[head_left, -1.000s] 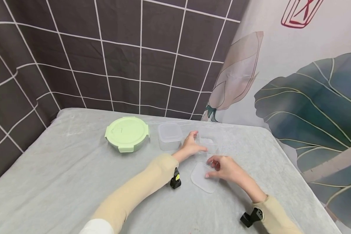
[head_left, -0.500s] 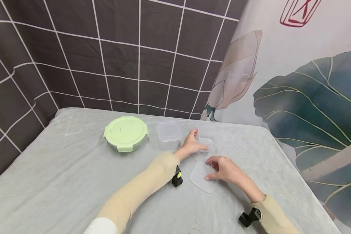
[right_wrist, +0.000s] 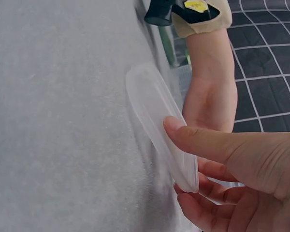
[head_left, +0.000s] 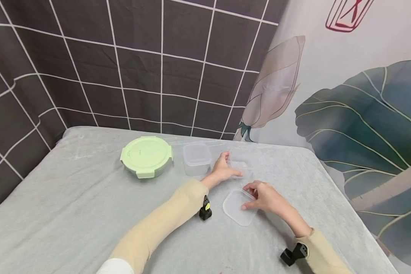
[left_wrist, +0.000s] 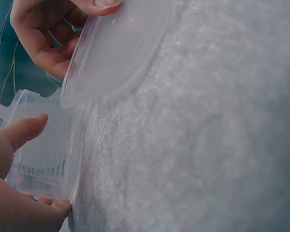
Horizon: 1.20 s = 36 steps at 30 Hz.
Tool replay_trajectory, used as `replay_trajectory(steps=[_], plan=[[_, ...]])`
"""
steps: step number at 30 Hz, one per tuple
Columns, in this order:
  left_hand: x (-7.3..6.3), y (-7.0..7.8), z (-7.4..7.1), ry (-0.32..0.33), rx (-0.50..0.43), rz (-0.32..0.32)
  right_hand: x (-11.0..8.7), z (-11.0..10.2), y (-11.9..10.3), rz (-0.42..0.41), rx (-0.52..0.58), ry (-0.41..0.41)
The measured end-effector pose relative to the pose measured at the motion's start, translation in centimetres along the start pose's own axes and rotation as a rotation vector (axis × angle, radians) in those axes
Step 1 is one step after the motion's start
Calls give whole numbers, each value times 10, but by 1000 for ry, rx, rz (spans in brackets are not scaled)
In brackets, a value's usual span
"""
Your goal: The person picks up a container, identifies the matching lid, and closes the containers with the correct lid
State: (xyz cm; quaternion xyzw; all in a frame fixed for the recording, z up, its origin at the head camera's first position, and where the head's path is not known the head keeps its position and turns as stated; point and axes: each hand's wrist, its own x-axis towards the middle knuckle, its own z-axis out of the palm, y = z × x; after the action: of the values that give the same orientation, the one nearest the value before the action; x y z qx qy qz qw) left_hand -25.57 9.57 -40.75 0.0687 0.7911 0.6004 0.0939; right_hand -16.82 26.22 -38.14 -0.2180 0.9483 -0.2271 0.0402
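In the head view my left hand [head_left: 222,170] holds a small clear plastic food container [head_left: 244,169] at its left side. The left wrist view shows the thumb on one side of that container [left_wrist: 43,150] and fingertips at its base, with parallel ridges showing through it. My right hand [head_left: 265,198] pinches a translucent, round-cornered lid [head_left: 235,207] by its right edge, in front of the container. Seen from the right wrist, the thumb lies across the face of the lid [right_wrist: 152,104] and the fingers are behind it. The lid is tilted above the cloth.
Left of the left hand stands a similar lidded translucent container [head_left: 196,160]. Farther left is a round bowl with a pale green clip-on lid [head_left: 146,154]. Grey cloth [head_left: 72,205] covers the table, which meets a dark checked curtain [head_left: 137,68] at the back.
Both hands keep their holds and stay almost in place. The lid tilts slightly in the right hand, and its rim now shows more clearly. The head view shifts a little.
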Motion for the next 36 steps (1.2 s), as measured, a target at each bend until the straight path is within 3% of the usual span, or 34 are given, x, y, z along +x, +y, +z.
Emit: replay_trajectory(steps=[11,16,27,36], plan=[[-4,0,-4,23,45,9,-4,-12,0,-24,95,-48],[-3,-1,-5,15,44,1,-4,-20,-3,-38,84,-42],[-1,-3,-9,-34,49,44,-7,-37,-10,-9,56,99],[-1,-2,-14,-80,59,37,-9,-48,-12,31,38,230]])
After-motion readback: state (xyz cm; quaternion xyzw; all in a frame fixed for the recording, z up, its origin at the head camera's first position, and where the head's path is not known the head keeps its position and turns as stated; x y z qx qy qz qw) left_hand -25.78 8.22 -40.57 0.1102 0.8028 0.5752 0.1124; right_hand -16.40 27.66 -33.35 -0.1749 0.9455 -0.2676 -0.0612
